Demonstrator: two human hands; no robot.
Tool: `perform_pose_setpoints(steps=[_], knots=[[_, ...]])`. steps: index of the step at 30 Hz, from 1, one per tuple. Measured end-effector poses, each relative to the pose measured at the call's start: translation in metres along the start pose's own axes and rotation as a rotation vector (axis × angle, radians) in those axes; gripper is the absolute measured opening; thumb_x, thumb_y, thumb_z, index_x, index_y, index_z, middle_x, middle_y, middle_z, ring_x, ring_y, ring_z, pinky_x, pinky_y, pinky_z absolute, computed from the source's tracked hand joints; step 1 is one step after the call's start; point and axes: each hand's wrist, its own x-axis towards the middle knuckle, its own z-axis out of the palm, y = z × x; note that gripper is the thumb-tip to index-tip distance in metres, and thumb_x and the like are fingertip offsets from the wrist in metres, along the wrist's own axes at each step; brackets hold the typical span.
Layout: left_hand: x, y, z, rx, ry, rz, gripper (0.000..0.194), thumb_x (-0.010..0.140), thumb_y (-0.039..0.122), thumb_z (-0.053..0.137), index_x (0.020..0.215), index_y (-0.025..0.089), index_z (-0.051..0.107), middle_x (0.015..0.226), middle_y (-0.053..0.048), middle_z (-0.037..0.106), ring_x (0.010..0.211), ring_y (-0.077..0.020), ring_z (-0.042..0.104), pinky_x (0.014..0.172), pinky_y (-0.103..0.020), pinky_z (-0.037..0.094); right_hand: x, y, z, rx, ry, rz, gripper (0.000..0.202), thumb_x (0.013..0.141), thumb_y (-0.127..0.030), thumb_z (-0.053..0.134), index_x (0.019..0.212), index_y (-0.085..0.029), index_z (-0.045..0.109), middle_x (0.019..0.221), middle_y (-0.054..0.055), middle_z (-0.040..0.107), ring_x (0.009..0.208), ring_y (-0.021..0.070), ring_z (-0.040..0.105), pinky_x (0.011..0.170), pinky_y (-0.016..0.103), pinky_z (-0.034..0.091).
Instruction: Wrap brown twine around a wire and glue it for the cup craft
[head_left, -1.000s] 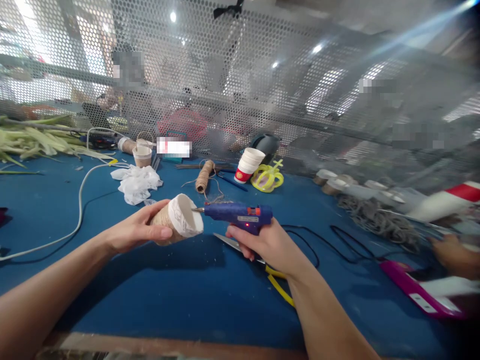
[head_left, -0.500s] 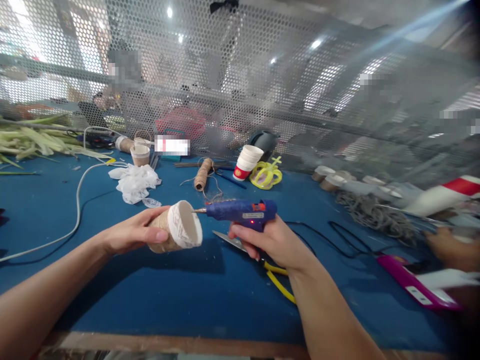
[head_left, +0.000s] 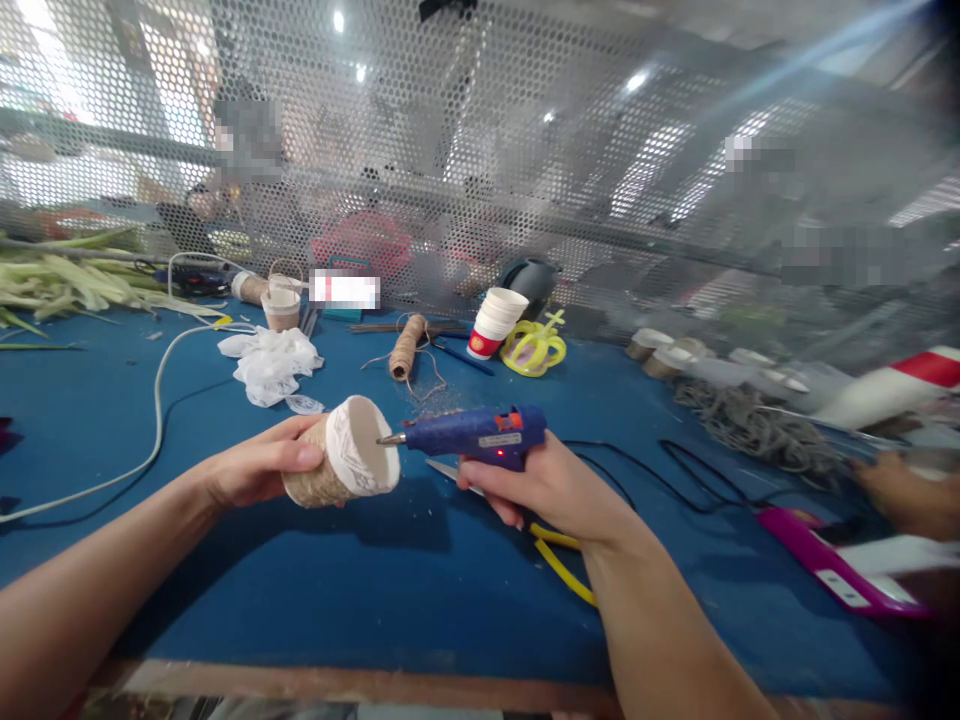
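Observation:
A paper cup wrapped in brown twine with a white lace band at its rim (head_left: 341, 455) lies tilted in my left hand (head_left: 259, 462), its mouth turned to the right. My right hand (head_left: 536, 480) is closed round the handle of a blue glue gun (head_left: 472, 435), whose red light is lit. The metal nozzle points left, at the cup's mouth; whether it touches the inside cannot be made out. Beneath my right hand lie scissors with yellow handles (head_left: 566, 575), partly covered by it.
Behind are white lace (head_left: 271, 365), a twine roll (head_left: 406, 348), stacked paper cups (head_left: 496, 322) and a yellow crown-shaped piece (head_left: 532, 350). At right lie grey cord (head_left: 739, 425), a purple power strip (head_left: 840, 570) and another person's blurred hand (head_left: 900, 495). A white cable crosses the left.
The cup has shifted slightly left and its mouth has turned more toward me. The glue gun has moved a little left and down, its nozzle now in front of the cup's opening.

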Motion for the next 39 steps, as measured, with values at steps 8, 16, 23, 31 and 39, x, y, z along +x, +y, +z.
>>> perform_pose_setpoints(steps=[8, 16, 23, 31, 39], knots=[[-0.001, -0.002, -0.001, -0.043, -0.013, -0.003, 0.051, 0.06, 0.035, 0.068, 0.105, 0.013, 0.06, 0.082, -0.01, 0.066, 0.067, -0.0193, 0.061, 0.059, -0.026, 0.05, 0.002, 0.001, 0.001, 0.055, -0.02, 0.016, 0.022, 0.075, -0.033, 0.06, 0.068, -0.012, 0.059, 0.04, -0.004, 0.048, 0.034, 0.0055, 0.043, 0.036, 0.017, 0.036], [0.0, 0.001, 0.005, 0.003, 0.005, 0.044, 0.056, 0.052, 0.027, 0.07, 0.106, 0.015, 0.062, 0.088, -0.011, 0.068, 0.076, -0.0246, 0.062, 0.066, -0.03, 0.048, 0.008, 0.011, 0.006, 0.449, -0.04, 0.015, 0.024, 0.075, -0.036, 0.058, 0.066, -0.013, 0.06, 0.035, -0.006, 0.042, 0.028, 0.0029, 0.032, 0.03, 0.015, 0.025], [-0.002, -0.001, 0.007, -0.05, -0.021, 0.031, 0.058, 0.051, 0.026, 0.069, 0.107, 0.016, 0.062, 0.095, -0.011, 0.067, 0.08, -0.0269, 0.062, 0.071, -0.034, 0.047, 0.014, 0.012, 0.013, 0.542, -0.132, 0.088, 0.026, 0.075, -0.035, 0.058, 0.064, -0.011, 0.059, 0.032, -0.007, 0.038, 0.027, 0.0026, 0.029, 0.03, 0.015, 0.026], [-0.002, -0.006, 0.0, -0.049, -0.086, 0.02, 0.064, 0.052, 0.026, 0.068, 0.113, 0.013, 0.054, 0.097, -0.012, 0.066, 0.084, -0.0261, 0.06, 0.075, -0.034, 0.045, 0.015, 0.016, 0.014, 0.572, -0.187, 0.131, 0.026, 0.076, -0.033, 0.057, 0.063, -0.01, 0.059, 0.031, -0.007, 0.038, 0.026, 0.0018, 0.029, 0.029, 0.013, 0.025], [-0.001, -0.007, 0.0, -0.046, -0.121, 0.031, 0.062, 0.052, 0.023, 0.067, 0.112, 0.014, 0.054, 0.095, -0.009, 0.065, 0.083, -0.0225, 0.059, 0.071, -0.029, 0.044, 0.015, 0.016, 0.013, 0.639, -0.229, 0.141, 0.025, 0.073, -0.033, 0.058, 0.063, -0.01, 0.06, 0.031, -0.007, 0.037, 0.025, 0.0018, 0.026, 0.027, 0.013, 0.023]])
